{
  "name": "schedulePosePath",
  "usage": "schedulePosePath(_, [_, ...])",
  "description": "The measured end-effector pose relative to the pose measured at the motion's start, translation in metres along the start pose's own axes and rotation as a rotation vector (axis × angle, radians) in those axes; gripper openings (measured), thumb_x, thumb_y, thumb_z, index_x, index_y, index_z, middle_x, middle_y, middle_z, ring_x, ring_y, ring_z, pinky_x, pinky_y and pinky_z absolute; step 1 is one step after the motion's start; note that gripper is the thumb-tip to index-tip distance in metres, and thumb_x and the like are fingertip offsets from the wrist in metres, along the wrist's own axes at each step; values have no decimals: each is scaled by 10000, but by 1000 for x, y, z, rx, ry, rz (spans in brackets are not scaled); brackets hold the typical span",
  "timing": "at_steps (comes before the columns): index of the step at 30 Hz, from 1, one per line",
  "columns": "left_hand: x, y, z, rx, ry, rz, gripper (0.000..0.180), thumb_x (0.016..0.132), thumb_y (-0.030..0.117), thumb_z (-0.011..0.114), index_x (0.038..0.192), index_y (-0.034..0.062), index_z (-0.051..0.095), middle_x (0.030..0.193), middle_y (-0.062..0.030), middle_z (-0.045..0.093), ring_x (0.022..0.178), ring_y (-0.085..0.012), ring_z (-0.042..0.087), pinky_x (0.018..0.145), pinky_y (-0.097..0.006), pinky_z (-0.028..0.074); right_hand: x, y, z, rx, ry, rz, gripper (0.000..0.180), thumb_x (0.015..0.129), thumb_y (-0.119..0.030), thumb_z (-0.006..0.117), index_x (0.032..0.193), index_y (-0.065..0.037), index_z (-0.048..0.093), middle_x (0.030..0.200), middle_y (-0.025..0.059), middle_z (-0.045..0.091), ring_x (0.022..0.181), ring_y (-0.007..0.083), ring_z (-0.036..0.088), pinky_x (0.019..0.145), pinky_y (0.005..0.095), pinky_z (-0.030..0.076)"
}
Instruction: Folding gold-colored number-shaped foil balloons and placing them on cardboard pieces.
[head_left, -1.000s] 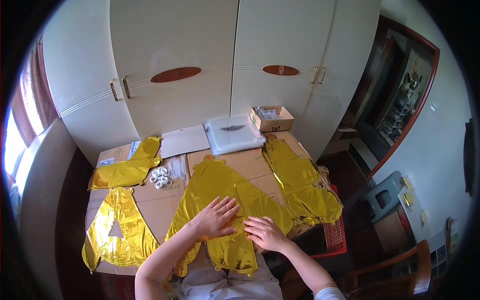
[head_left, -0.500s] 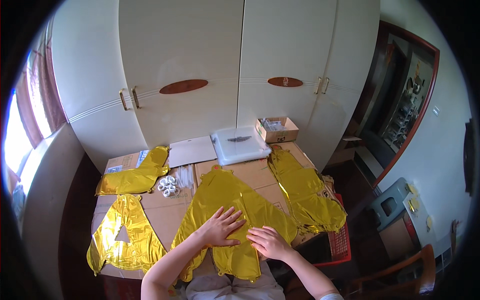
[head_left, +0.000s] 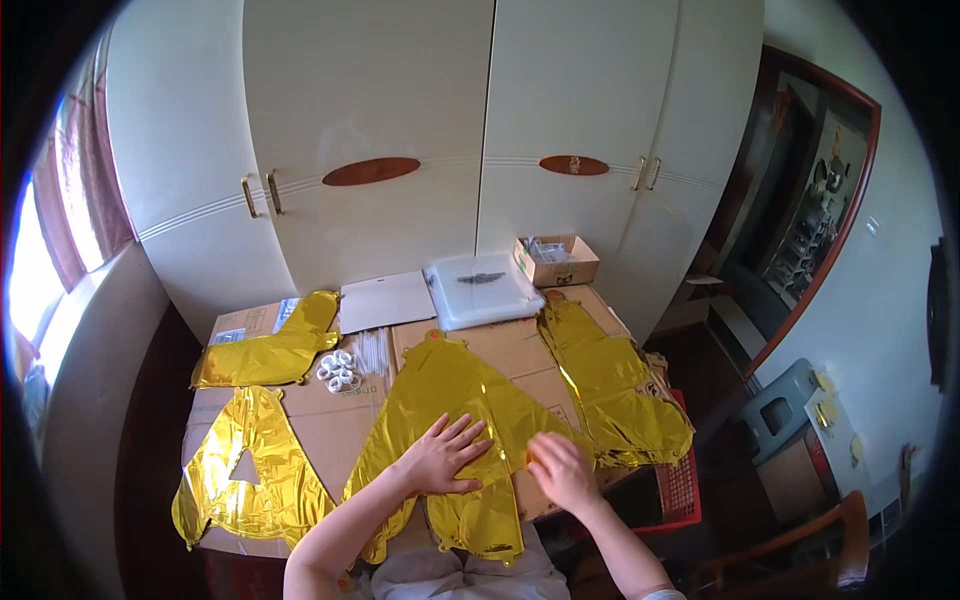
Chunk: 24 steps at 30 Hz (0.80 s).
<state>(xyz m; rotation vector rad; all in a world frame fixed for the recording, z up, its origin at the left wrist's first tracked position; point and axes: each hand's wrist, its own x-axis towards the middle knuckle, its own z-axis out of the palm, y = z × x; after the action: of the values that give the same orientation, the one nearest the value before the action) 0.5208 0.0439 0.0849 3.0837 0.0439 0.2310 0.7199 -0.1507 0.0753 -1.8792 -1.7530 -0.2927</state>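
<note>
A large gold foil balloon [head_left: 440, 390], deflated and partly folded, lies at the table's front edge and hangs over toward my lap. My left hand [head_left: 445, 457] rests flat on its middle, fingers spread. Over its right part, my right hand [head_left: 562, 470] is curled, fingers bent and closed on the foil near a crease. Its fingertips are partly hidden. To the left is an A-shaped gold foil balloon [head_left: 285, 460] lying flat. Another gold foil balloon [head_left: 620, 385] lies crumpled on the right, and an L-shaped gold foil balloon [head_left: 275, 350] is at the back left.
On the cardboard-covered table [head_left: 350, 425] are white ribbon rolls [head_left: 339, 371], clear straws [head_left: 373, 352], a grey sheet [head_left: 387, 301], a stack of clear plastic bags [head_left: 485, 292] and an open carton [head_left: 557, 260]. A red basket [head_left: 683, 490] stands beside the right edge. Cabinets [head_left: 370, 90] rise behind.
My right hand has gone from lying flat beside my left to a curled grip, shifted right and slightly up. The left hand stays put on the balloon.
</note>
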Motion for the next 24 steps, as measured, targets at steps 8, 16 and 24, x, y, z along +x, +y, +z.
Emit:
schedulePosePath(8, [-1, -1, 3, 2, 18, 5, 768, 857, 648, 465, 1437, 150, 388, 1503, -159, 329, 1398, -364, 277, 1131, -547, 194, -10, 31, -18, -85, -159, 503, 600, 730, -324, 781, 1162, -34, 483, 1139, 230, 550, 1047, 400, 539, 873, 458, 465])
schedulePosePath(16, [-1, -2, 5, 2, 14, -5, 771, 855, 654, 461, 1434, 150, 393, 1505, -156, 327, 1402, -369, 266, 1135, -540, 190, 4, 37, -34, 230, -354, 692, 266, 759, -229, 746, 815, -7, 612, 904, 138, 630, 821, 291, 613, 727, 364, 484])
schedulePosePath(24, [-2, 0, 3, 7, 12, -21, 780, 857, 663, 455, 1448, 160, 376, 1514, -153, 312, 1424, -370, 210, 1146, -528, 168, -12, 19, -18, 1210, -15, 569, 487, 860, -6, 624, 1277, -92, 388, 1178, 100, 487, 1008, 155, 530, 859, 290, 456])
